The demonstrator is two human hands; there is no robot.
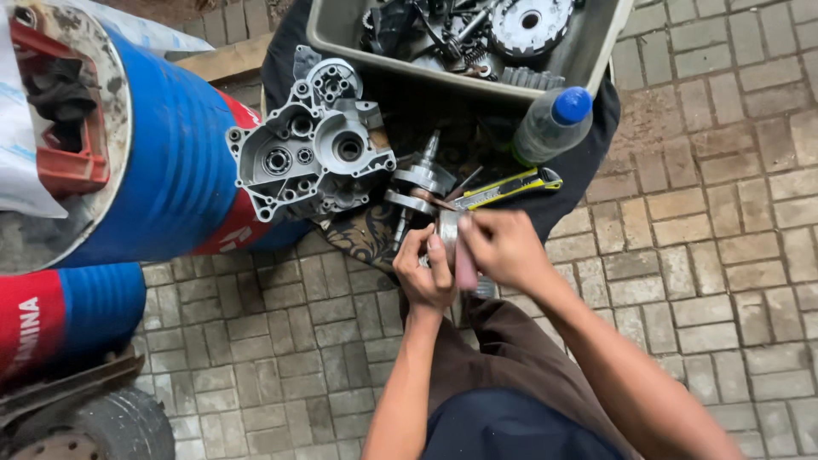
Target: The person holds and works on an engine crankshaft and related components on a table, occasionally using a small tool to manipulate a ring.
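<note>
Hands: left hand [424,274] and right hand [503,247] pinch one small metal part [448,228] and a pink piece [465,266] between them, over the paving.
Beyond: one crankshaft [416,183], one yellow knife [504,188], one engine case [311,153], one bottle [552,124].
Tray [588,60]: gears, assorted dark parts.
Drums [170,162]: two, blue.

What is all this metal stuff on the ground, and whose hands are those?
The camera sits on a person's head and looks down, so these are that person's own hands. The left hand and right hand together hold a small metal part with something pink against it. In front, on a dark cloth over paving bricks, lie a grey engine casing, a crankshaft, a yellow utility knife and a blue-capped bottle. A grey tray holds gears. A blue and red drum lies left.
</note>
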